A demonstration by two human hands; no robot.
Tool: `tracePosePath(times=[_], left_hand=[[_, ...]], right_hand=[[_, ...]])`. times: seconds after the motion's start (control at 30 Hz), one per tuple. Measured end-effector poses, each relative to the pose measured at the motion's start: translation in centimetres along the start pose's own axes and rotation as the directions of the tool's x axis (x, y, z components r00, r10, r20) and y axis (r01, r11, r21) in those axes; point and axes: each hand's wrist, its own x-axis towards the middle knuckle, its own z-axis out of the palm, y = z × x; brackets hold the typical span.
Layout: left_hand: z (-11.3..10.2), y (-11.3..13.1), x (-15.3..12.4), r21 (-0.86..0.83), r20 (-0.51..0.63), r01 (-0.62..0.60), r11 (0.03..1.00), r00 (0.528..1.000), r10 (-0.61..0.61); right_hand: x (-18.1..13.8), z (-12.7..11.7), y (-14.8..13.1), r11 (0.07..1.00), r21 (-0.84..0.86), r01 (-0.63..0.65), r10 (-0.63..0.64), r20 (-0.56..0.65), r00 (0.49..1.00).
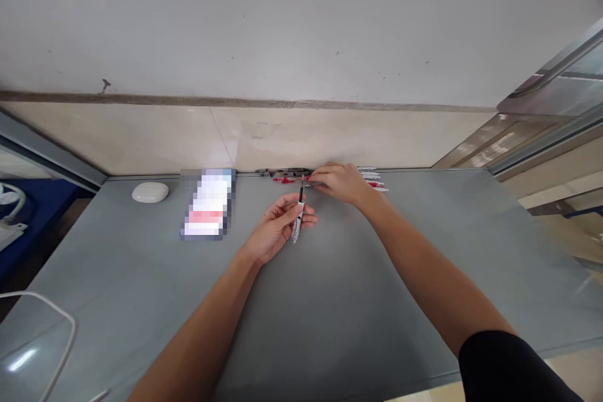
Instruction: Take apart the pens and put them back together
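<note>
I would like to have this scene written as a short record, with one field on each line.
Left hand: the left hand holds a white-barrelled pen, dark inner part exposed, tip away from the wearer
Right hand: the right hand is at the table's back edge; what its fingertips hold is unclear
Left of right hand: dark slender pieces and a red piece
Right of right hand: white and red pen-like pieces
Farther left: blurred-out phone, white rounded case
Near-left corner: white cable
Surface: grey table
</note>
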Motion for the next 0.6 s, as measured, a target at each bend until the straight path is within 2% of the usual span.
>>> tracePosePath(times=[0.2, 0.3, 0.37, 0.47, 0.53, 0.6], left_hand=[[0.6, 0.1, 0.0, 0.002, -0.015, 0.016, 1.0, 1.0, -0.016], [0.9, 0.4, 0.0, 0.003, -0.037, 0.012, 1.0, 0.999, -0.012], [1.1, 0.7, 0.1, 0.002, -0.047, 0.0, 1.0, 0.999, 0.0], [1.4, 1.1, 0.3, 0.006, -0.067, -0.008, 1.0, 0.998, 0.008], [1.8, 1.3, 0.2, 0.035, -0.085, 0.0, 0.999, 0.996, 0.002], [2.2, 1.4, 0.1, 0.089, -0.099, 0.0, 0.996, 0.995, 0.009]], right_hand=[[-0.6, -0.2, 0.4, 0.999, 0.024, -0.04, 0.041, -0.023, 0.999], [-1.2, -0.5, 0.4, 0.982, 0.155, -0.106, 0.119, -0.075, 0.99], [-1.7, -0.8, 0.1, 0.938, 0.318, -0.138, 0.189, -0.135, 0.973], [-2.7, -1.3, -0.8, 0.762, 0.636, -0.121, 0.309, -0.193, 0.932], [-3.4, -1.5, -1.7, 0.571, 0.818, -0.073, 0.382, -0.186, 0.905], [-4.2, -1.6, -2.7, 0.396, 0.916, -0.056, 0.474, -0.152, 0.867]])
